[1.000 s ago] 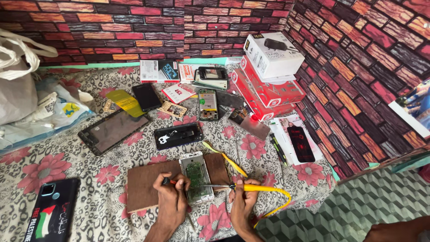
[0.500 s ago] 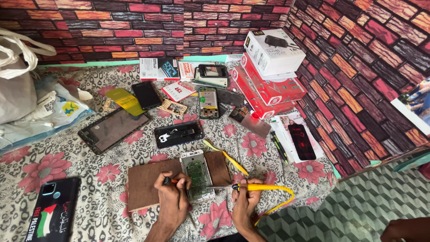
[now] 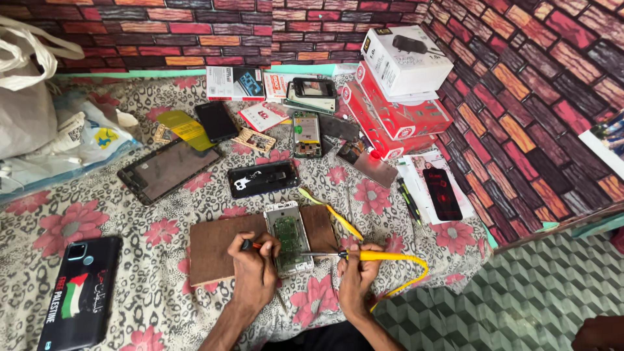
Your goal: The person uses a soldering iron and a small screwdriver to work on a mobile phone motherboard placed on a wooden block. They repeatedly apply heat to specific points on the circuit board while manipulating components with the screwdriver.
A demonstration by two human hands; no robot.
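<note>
Opened phone [image 3: 288, 235] mid-board [image 3: 214, 250], left hand [image 3: 255, 270] gripping perhaps a screwdriver [image 3: 250, 245], right hand [image 3: 356, 273] grasping soldering iron [image 3: 370, 255].

Two hands work here: the left hand [image 3: 255, 268] at six o'clock and the right hand [image 3: 356, 273] just beside it. One opened phone [image 3: 288, 236] lies on one brown board [image 3: 218, 248]. Toward one o'clock, three boxes are stacked: one white box [image 3: 404, 62] and two red boxes [image 3: 398, 114]. One tablet [image 3: 168, 170] lies at ten o'clock.

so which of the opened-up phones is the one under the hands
The white-framed phone lying on the brown board, its green circuit board showing, directly under the soldering iron tip. The other opened phone lies far up near the boxes.
</note>
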